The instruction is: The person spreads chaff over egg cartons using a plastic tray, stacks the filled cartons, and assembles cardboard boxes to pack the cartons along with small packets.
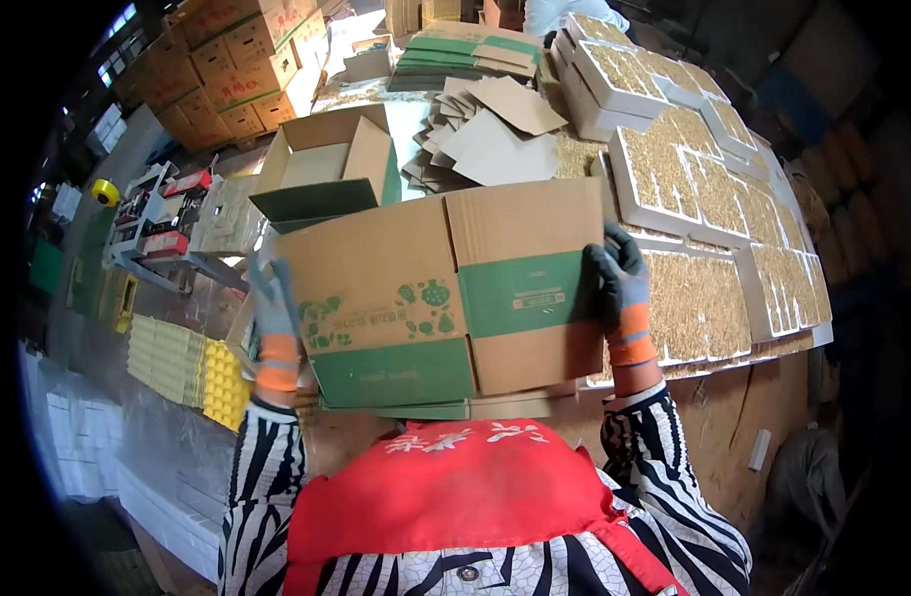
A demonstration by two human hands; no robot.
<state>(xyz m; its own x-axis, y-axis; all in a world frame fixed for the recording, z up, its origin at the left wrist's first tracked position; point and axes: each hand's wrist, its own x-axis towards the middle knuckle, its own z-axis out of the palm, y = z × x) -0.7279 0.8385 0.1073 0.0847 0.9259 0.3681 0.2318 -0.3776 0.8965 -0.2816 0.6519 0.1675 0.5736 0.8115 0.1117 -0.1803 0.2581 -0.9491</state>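
Observation:
A partly folded brown cardboard box (376,268) with green bands and printed vegetable pictures is in front of me, its broad side facing me. My right hand (619,273), in a dark-fingered glove with an orange cuff, is closed on the box's right edge. Along the left edge, my left hand (275,298) has its fingers stretched upward and somewhat blurred; whether it bears any of the box's weight I cannot tell. Beyond it stands an open box (321,164) with a raised flap. Loose cardboard sheets (500,144) lie in a messy pile behind the box.
White trays (674,179) filled with brown material cover the table's right side. Flat green-and-brown cartons (465,55) are stacked at the back. Stacked boxes (242,70) rise at the far left. Yellow egg trays (227,382) and a small cart (162,214) stand left.

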